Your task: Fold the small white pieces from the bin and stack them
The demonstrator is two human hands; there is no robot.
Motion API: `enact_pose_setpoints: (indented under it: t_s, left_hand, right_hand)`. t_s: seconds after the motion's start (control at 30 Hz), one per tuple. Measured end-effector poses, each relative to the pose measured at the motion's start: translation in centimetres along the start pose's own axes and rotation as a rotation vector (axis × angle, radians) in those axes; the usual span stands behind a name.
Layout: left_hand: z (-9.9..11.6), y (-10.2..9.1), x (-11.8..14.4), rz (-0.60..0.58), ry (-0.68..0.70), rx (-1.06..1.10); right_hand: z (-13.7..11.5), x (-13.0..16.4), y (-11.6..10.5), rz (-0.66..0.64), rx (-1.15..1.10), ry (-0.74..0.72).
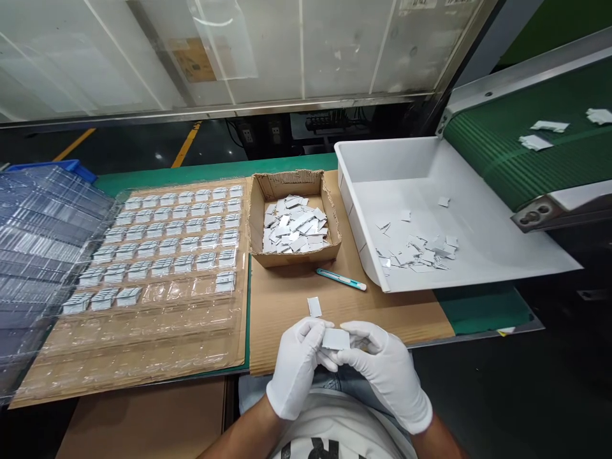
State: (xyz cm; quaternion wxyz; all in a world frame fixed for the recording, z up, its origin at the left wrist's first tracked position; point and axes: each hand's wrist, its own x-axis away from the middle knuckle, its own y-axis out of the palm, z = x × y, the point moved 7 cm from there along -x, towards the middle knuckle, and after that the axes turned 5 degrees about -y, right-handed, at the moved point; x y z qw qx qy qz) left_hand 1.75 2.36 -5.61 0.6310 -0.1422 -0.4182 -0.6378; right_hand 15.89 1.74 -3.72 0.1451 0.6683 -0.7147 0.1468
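Both my hands wear white gloves and meet at the near edge of the table. My left hand (295,366) and my right hand (386,370) pinch a small stack of flat white plastic pieces (335,338) between them. One loose white piece (314,306) lies on the cardboard sheet (287,299) just beyond my fingers. A small cardboard box (270,190) holds a heap of the same white pieces. To the left lies a clear plastic tray (182,319), its far rows filled with pieces and its near rows bare.
A teal-handled knife (341,279) lies beside the box. A white plastic bin (478,217) at right holds several pieces under a green conveyor belt (507,153) carrying more. Stacked clear trays (33,236) stand at far left. A clear panel runs along the back.
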Motion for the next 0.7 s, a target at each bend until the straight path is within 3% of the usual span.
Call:
enact_pose_setpoints:
  t_s: [0.2, 0.33, 0.4, 0.5, 0.6, 0.67, 0.7]
  left_hand:
    - [-0.7, -0.4, -0.5, -0.005, 0.015, -0.046]
    - [-0.4, -1.4, -1.1, 0.096, 0.122, -0.166]
    - [0.1, -2.0, -1.3, 0.154, 0.211, -0.259]
    - [0.6, -2.4, -1.4, 0.181, 0.377, -0.514]
    - [0.4, -3.1, -1.3, 0.214, 0.516, -0.710]
    - [-0.2, -3.4, -1.6, 0.195, 0.539, -0.806]
    - [-0.5, -3.5, -2.0, 0.186, 0.532, -0.859]
  right_hand:
    - [0.0, 0.2, 0.2, -0.061, 0.128, -0.041]
    - [-0.9, -1.0, -0.3, -0.044, 0.187, -0.187]
    - [-3.4, -2.9, -0.4, 0.034, 0.198, -0.336]
    - [-9.2, -6.1, 0.8, 0.129, 0.252, -0.571]
    - [-13.8, -7.5, 2.6, 0.143, 0.403, -0.704]
    - [-14.3, -6.8, 2.7, 0.211, 0.508, -0.731]
    - [-13.3, -6.3, 2.8, 0.196, 0.524, -0.690]
